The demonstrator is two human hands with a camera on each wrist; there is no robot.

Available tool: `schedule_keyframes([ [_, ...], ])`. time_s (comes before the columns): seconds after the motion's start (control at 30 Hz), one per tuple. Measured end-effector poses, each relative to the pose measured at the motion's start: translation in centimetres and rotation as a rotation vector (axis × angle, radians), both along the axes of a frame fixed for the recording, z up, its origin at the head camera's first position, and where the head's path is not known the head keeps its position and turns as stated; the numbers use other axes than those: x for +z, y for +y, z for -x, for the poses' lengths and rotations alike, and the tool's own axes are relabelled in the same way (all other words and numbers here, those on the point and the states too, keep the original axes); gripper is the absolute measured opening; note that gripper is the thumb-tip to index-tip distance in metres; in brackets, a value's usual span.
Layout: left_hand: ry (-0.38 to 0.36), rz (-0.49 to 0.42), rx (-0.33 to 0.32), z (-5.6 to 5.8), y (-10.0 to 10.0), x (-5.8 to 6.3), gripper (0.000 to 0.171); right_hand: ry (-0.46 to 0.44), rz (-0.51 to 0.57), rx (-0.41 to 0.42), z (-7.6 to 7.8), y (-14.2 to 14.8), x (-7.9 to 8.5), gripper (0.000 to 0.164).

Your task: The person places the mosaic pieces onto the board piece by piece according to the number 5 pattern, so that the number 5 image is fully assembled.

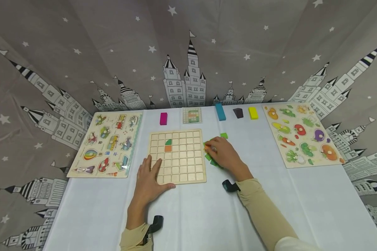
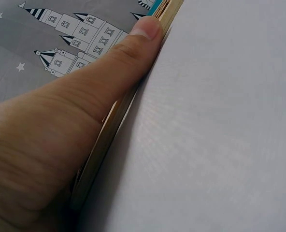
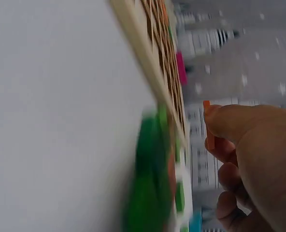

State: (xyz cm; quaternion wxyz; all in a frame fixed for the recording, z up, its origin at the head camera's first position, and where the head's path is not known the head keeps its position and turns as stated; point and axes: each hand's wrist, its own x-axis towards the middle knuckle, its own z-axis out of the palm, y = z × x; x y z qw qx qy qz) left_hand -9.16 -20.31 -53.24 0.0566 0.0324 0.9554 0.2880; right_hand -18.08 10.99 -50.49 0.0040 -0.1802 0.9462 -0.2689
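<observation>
A wooden grid board lies in the middle of the white table. My left hand rests at its near left corner, fingers spread over the cells, and in the left wrist view the thumb lies along the board's edge. Two pieces sit in the grid: a green piece with a curved side and, just below it, an orange square tile. Beyond the board's right side, my right hand pinches another orange tile between thumb and fingers. Green tiles lie loosely under and around that hand.
Behind the board stand a pink block, a pattern card, a teal block, a dark block and a yellow block. A vehicle puzzle lies left, a vegetable puzzle right.
</observation>
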Motion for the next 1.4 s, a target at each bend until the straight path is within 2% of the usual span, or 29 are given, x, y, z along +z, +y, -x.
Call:
schedule_keyframes([
  [0.1,-0.004,0.005,-0.005,0.0,0.0,0.0,0.117,0.030,0.001,0.070,0.0,-2.3,0.1,0.030],
  [0.37,-0.011,0.015,0.004,0.0,-0.1,0.0,0.116,0.074,-0.078,0.263,0.3,-9.2,0.1,0.029],
  [0.5,-0.001,0.016,-0.003,0.0,-0.1,0.0,0.115,0.084,-0.125,0.306,0.5,-11.9,-0.3,0.030],
  [0.8,0.011,0.019,-0.018,0.0,-0.1,0.3,0.114,0.131,-0.164,0.275,0.6,-13.8,-1.2,0.027],
  [1.4,0.017,0.026,-0.015,0.0,-0.2,0.0,0.114,0.170,-0.213,0.255,0.3,-13.4,-1.1,0.023],
])
